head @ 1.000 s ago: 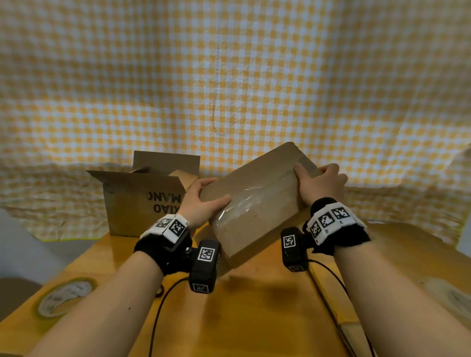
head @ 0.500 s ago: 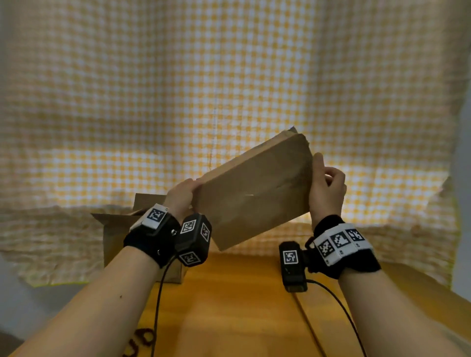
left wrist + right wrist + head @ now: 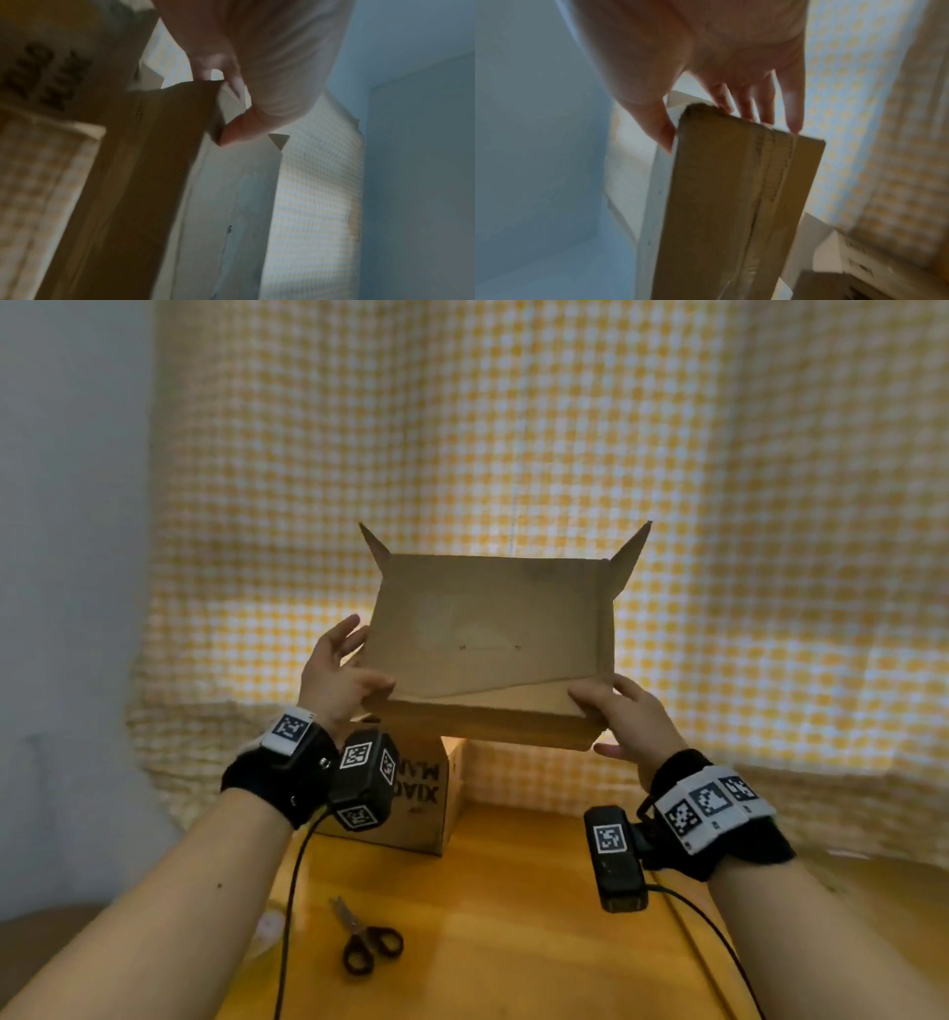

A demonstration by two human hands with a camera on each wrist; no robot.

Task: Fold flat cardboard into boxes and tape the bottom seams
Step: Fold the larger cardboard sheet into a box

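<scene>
One folded brown cardboard box is held in the air above the wooden tabletop, both hands gripping its lower corners: left hand, right hand. Behind stands a second printed brown cardboard box; one pair of black-handled scissors lies nearer.

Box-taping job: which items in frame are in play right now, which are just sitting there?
In play:
- held cardboard box
- left hand and right hand, each gripping a lower corner

Sitting there:
- scissors on the table
- printed box behind
- checked cloth
</scene>
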